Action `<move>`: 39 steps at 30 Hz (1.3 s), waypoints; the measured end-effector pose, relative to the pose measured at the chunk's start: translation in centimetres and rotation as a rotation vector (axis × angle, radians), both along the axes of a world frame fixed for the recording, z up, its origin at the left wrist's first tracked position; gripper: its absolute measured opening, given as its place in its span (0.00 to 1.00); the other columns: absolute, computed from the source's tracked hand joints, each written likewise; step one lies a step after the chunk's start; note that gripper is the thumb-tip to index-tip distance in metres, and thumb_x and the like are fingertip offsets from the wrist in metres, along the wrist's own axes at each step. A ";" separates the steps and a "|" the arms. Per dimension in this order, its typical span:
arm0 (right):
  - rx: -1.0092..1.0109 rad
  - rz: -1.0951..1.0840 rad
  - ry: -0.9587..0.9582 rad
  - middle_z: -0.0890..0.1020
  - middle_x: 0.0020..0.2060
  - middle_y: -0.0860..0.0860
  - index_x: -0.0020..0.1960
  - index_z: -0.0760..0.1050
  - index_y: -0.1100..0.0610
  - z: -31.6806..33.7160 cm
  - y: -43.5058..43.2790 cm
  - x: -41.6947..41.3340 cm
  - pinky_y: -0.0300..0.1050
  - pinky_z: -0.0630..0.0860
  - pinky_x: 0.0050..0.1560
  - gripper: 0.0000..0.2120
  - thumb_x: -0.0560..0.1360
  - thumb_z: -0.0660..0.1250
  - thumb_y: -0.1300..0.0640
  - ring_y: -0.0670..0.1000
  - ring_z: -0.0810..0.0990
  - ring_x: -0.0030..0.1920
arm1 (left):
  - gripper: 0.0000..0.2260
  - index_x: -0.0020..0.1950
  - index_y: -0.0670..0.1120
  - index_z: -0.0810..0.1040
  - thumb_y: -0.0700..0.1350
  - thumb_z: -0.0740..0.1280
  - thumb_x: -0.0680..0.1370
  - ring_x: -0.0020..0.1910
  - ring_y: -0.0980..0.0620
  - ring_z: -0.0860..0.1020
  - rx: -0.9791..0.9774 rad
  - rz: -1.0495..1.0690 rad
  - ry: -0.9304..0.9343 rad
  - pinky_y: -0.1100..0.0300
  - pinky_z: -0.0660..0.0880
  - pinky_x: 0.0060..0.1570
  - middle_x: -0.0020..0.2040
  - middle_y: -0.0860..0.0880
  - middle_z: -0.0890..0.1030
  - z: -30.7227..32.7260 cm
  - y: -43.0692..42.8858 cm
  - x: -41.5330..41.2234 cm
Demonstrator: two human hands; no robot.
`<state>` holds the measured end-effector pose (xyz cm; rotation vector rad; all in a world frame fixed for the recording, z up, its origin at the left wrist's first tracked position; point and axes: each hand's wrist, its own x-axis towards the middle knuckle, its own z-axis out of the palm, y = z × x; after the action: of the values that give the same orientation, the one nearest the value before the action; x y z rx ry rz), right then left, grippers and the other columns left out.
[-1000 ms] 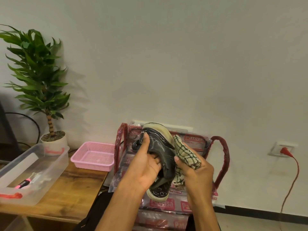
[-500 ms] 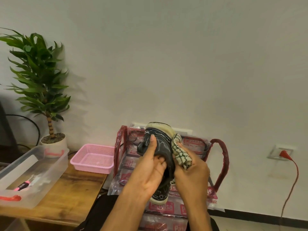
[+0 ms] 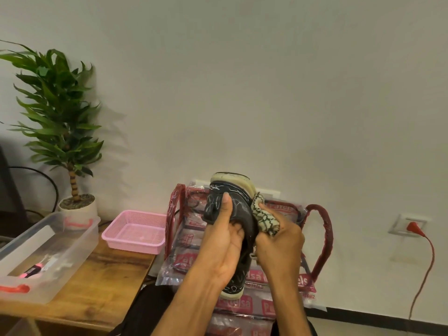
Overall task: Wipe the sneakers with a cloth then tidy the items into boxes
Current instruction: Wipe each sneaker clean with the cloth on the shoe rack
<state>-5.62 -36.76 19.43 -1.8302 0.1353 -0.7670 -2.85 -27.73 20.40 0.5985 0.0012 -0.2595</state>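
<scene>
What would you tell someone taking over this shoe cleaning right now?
Left hand grips the sneaker, held up in the air.
Right hand holds the cloth, bunched against the sneaker's side.
Clear box and pink basket sit on the table.
Done: wiping is under way.
Left: finish wiping, then tidy the items into boxes. No second sneaker in view.

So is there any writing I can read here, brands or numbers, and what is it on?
"Patels": red label on the plastic wrap over the red rack, right of the cloth.
"lsa", "els": cut-off red labels lower on that wrap, beside the sneaker.
"elsa", "Pa": labels lower still.
"8662": small print under "els", blurred, so unsure.
On the sneaker itself: white scribbled lines, no readable words.
</scene>
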 end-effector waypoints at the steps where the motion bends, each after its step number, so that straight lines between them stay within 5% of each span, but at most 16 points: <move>1: -0.005 0.002 0.008 0.83 0.49 0.46 0.60 0.79 0.51 -0.1 0.1 0.0 0.38 0.81 0.46 0.31 0.65 0.65 0.77 0.43 0.82 0.48 | 0.23 0.65 0.39 0.75 0.53 0.66 0.77 0.58 0.47 0.81 -0.006 0.003 0.001 0.53 0.74 0.64 0.57 0.40 0.83 0.0 0.0 -0.1; 4: -0.059 0.014 -0.028 0.81 0.54 0.45 0.61 0.78 0.48 0.2 1.0 -0.6 0.40 0.80 0.52 0.33 0.64 0.66 0.78 0.43 0.79 0.55 | 0.23 0.66 0.39 0.74 0.53 0.65 0.77 0.60 0.46 0.81 -0.010 0.004 -0.008 0.50 0.72 0.66 0.58 0.39 0.82 0.2 0.1 0.2; 8: -0.057 -0.064 -0.021 0.83 0.49 0.47 0.60 0.80 0.53 0.6 0.4 0.2 0.30 0.78 0.41 0.27 0.67 0.66 0.75 0.37 0.81 0.44 | 0.24 0.67 0.39 0.74 0.53 0.66 0.76 0.60 0.47 0.80 0.029 0.008 -0.038 0.51 0.71 0.67 0.59 0.40 0.82 0.0 -0.2 -0.1; 13: -0.075 -0.052 -0.071 0.82 0.56 0.48 0.64 0.77 0.51 0.8 1.5 -0.1 0.43 0.80 0.54 0.32 0.65 0.66 0.76 0.45 0.80 0.56 | 0.25 0.68 0.40 0.74 0.53 0.65 0.76 0.62 0.46 0.80 0.048 0.015 -0.105 0.51 0.72 0.66 0.60 0.40 0.82 0.5 0.2 0.0; 17: -0.077 -0.065 -0.009 0.83 0.53 0.51 0.63 0.77 0.52 1.0 0.8 0.2 0.32 0.79 0.41 0.29 0.67 0.66 0.75 0.39 0.81 0.45 | 0.20 0.64 0.43 0.76 0.51 0.65 0.75 0.58 0.49 0.82 0.035 0.048 -0.163 0.57 0.77 0.58 0.58 0.42 0.83 0.7 0.6 -0.3; 22: -0.129 -0.045 -0.108 0.81 0.54 0.45 0.63 0.77 0.49 2.4 3.0 -0.6 0.37 0.79 0.54 0.30 0.67 0.67 0.74 0.42 0.79 0.55 | 0.18 0.62 0.44 0.78 0.51 0.64 0.76 0.56 0.47 0.83 0.137 0.095 -0.236 0.58 0.80 0.51 0.56 0.42 0.84 0.8 0.7 -0.2; 26: -0.108 -0.070 -0.084 0.78 0.44 0.35 0.60 0.76 0.46 2.1 2.5 -0.1 0.34 0.79 0.47 0.29 0.68 0.67 0.73 0.34 0.78 0.45 | 0.22 0.65 0.43 0.76 0.51 0.65 0.75 0.59 0.46 0.81 0.121 0.103 -0.227 0.54 0.77 0.59 0.58 0.41 0.83 0.1 0.7 -0.4; 31: -0.157 -0.052 -0.112 0.81 0.56 0.47 0.64 0.76 0.52 1.6 3.2 0.2 0.43 0.79 0.55 0.30 0.67 0.67 0.75 0.44 0.79 0.57 | 0.22 0.65 0.43 0.76 0.53 0.65 0.75 0.60 0.45 0.81 0.149 0.091 -0.204 0.51 0.74 0.61 0.58 0.41 0.83 -0.1 0.7 0.0; 36: -0.125 -0.069 -0.073 0.83 0.50 0.48 0.62 0.78 0.52 1.0 1.3 1.0 0.43 0.82 0.45 0.27 0.68 0.66 0.74 0.45 0.82 0.48 | 0.26 0.69 0.42 0.73 0.54 0.65 0.74 0.62 0.47 0.79 0.111 0.061 -0.229 0.51 0.70 0.68 0.61 0.42 0.82 0.2 0.9 -0.3; 39: -0.124 -0.052 -0.126 0.80 0.53 0.43 0.63 0.77 0.51 1.9 2.2 0.2 0.40 0.80 0.51 0.31 0.67 0.65 0.76 0.42 0.80 0.52 | 0.26 0.69 0.41 0.73 0.54 0.65 0.75 0.63 0.45 0.79 0.131 0.074 -0.245 0.51 0.72 0.65 0.62 0.41 0.81 0.9 1.0 -0.1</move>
<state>-5.45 -34.59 21.35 -1.8955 0.0546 -0.9425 -2.99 -26.77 21.34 0.7563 -0.1964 -0.1137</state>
